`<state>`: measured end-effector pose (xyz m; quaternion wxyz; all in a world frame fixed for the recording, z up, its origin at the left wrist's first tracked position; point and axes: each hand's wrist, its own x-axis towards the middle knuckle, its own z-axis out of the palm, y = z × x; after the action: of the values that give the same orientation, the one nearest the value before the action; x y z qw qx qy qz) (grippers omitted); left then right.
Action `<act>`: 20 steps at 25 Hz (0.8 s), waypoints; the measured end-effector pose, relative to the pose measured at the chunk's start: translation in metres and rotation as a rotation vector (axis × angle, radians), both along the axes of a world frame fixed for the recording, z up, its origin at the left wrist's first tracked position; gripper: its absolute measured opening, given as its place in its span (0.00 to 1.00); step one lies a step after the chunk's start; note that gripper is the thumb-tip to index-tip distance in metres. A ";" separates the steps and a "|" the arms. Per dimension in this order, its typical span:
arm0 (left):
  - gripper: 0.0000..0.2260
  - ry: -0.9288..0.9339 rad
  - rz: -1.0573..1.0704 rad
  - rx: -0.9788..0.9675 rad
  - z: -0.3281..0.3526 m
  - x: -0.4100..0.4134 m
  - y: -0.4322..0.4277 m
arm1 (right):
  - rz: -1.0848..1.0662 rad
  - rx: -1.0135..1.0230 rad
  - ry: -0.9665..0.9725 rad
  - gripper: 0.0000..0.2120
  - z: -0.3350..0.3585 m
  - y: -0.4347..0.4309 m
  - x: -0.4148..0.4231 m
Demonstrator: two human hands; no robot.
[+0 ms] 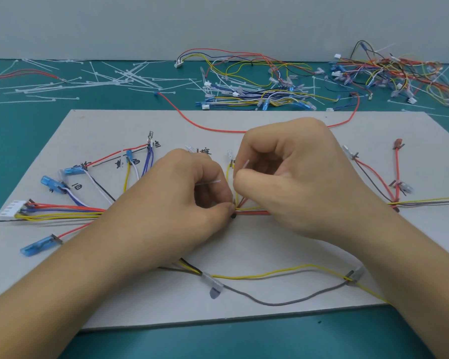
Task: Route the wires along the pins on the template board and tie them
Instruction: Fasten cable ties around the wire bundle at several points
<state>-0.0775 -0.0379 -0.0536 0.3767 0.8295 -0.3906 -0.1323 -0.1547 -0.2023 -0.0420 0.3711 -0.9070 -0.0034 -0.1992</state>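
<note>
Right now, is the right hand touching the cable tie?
Touching. Head view: right hand pinches the white cable tie, tip poking out between thumb and forefinger.

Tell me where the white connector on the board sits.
In the head view the white connector lies at the board's left edge, its wires running right toward the left hand.
</note>
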 end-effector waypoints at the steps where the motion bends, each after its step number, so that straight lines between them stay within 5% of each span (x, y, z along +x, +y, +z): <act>1: 0.11 -0.007 0.001 0.000 0.000 0.000 0.000 | -0.003 -0.003 -0.001 0.05 0.000 0.000 0.000; 11: 0.06 -0.047 -0.021 0.024 -0.003 0.000 0.002 | 0.076 -0.116 0.111 0.03 0.013 -0.007 -0.004; 17: 0.08 -0.111 -0.063 0.012 -0.004 -0.002 0.003 | -0.172 -0.022 0.001 0.05 0.032 -0.030 -0.009; 20: 0.08 -0.119 -0.065 0.022 -0.004 -0.003 0.001 | -0.223 -0.188 0.304 0.04 0.033 -0.039 -0.011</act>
<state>-0.0807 -0.0367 -0.0581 0.3389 0.8269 -0.4377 -0.0990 -0.1656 -0.2414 -0.0085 0.2567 -0.9520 0.1342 -0.0988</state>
